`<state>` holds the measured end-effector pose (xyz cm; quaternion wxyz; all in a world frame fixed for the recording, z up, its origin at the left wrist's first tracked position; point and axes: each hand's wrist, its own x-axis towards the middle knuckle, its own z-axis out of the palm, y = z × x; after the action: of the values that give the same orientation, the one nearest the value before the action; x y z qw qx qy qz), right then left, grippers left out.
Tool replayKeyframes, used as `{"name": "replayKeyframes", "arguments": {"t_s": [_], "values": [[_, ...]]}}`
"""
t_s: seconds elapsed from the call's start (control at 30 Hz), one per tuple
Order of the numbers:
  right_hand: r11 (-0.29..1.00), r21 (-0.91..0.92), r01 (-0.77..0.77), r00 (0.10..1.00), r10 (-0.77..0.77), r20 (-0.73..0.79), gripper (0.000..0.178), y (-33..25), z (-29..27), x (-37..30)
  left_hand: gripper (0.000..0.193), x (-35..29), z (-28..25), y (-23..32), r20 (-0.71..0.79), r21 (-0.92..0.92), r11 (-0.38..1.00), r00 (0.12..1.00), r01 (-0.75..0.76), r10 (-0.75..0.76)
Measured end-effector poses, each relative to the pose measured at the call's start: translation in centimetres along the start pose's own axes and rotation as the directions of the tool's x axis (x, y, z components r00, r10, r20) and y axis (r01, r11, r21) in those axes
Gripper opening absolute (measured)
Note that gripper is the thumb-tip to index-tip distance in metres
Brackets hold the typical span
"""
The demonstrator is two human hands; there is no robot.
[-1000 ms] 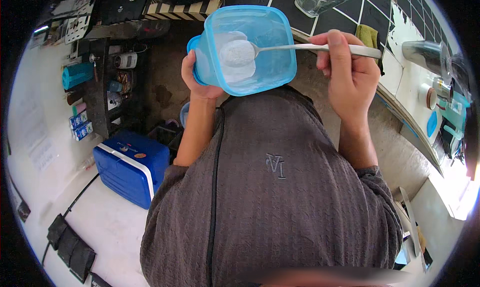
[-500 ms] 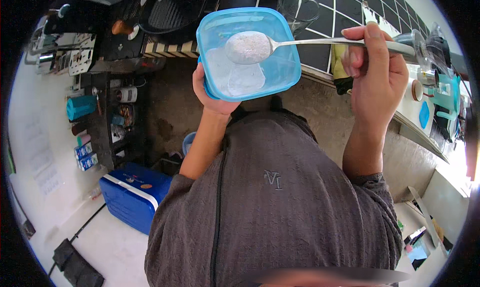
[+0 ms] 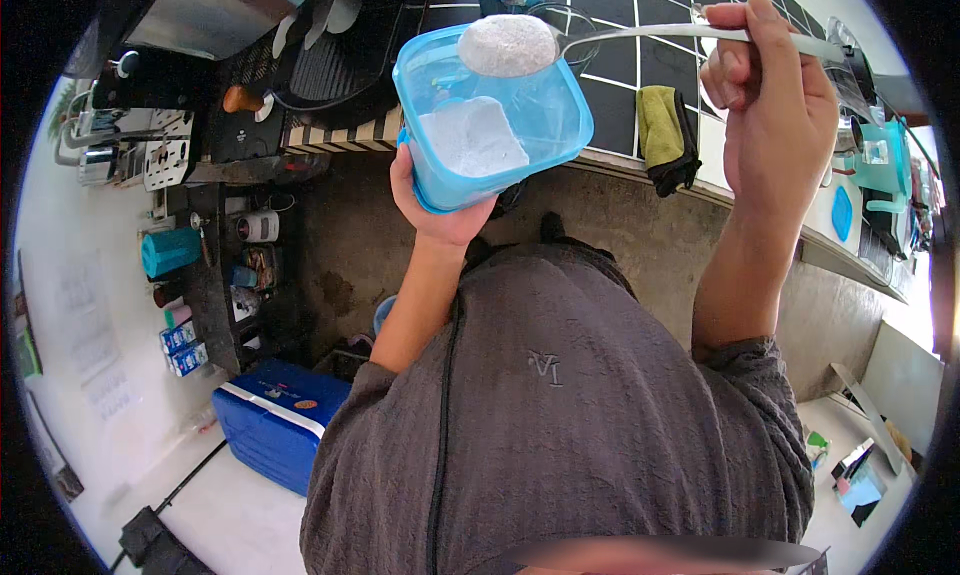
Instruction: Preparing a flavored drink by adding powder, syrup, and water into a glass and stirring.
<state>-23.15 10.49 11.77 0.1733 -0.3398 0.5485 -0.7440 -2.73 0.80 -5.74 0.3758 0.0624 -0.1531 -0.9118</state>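
Observation:
A square, see-through blue plastic container (image 3: 560, 135) rests in my left hand (image 3: 440, 213), whose fingers wrap round its near left side. White powder (image 3: 475, 140) lies banked against one part of its inside. My right hand (image 3: 770, 75) pinches the handle of a metal spoon (image 3: 665, 32), held level out to the right. White powder (image 3: 508, 47) is heaped in the spoon's bowl, above the container's far rim. Behind the bowl stands a clear drinking glass (image 3: 588, 53), partly hidden.
The black tiled counter (image 3: 608, 95) runs along the far side, with a green and black cloth (image 3: 657, 125) over its edge. A black grill pan (image 3: 340, 70) sits far left. A blue cooler box (image 3: 270, 430) stands at lower left. Turquoise pitcher (image 3: 880, 160) at far right.
My right hand and the loaded spoon have moved up and away, from over the container's middle to above its far rim. The container tilts a little more, showing more powder inside.

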Motion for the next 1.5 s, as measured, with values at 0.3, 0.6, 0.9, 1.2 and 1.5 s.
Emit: {"name": "replayKeyframes", "arguments": {"t_s": [0.3, 0.6, 0.9, 1.2, 1.5], "values": [[0.981, -0.169, 0.093, 0.971, -0.127, -0.204, 0.032, -0.6, 1.2, 0.9, 0.069, -0.9, -0.9, -0.2, -0.053, 0.027, 1.0, 0.999, -0.005, 0.007], [0.998, -0.062, -0.024, 0.988, 0.014, -0.155, 0.028, 2.8, -3.4, 2.7, 0.083, -2.5, -1.6, 0.2, -0.224, 0.096, 0.994, 0.972, -0.046, 0.067], [0.933, -0.359, -0.011, 0.994, -0.029, -0.107, 0.028, 4.7, -2.7, 2.1, 0.087, -3.9, -2.8, 1.0, -0.24, 0.088, 0.991, 0.964, -0.097, 0.116], [0.447, -0.405, 0.797, 0.572, -0.344, 0.745, 0.021, 5.6, -1.5, 0.6, 0.088, -4.3, -2.2, 1.4, -0.272, 0.117, 0.985, 0.95, -0.124, 0.152], [0.805, -0.471, 0.361, 0.894, -0.443, -0.072, 0.023, 6.1, -2.7, 0.2, 0.08, -4.2, -4.3, 1.8, -0.144, 0.021, 0.994, 0.983, -0.109, 0.111]]}}
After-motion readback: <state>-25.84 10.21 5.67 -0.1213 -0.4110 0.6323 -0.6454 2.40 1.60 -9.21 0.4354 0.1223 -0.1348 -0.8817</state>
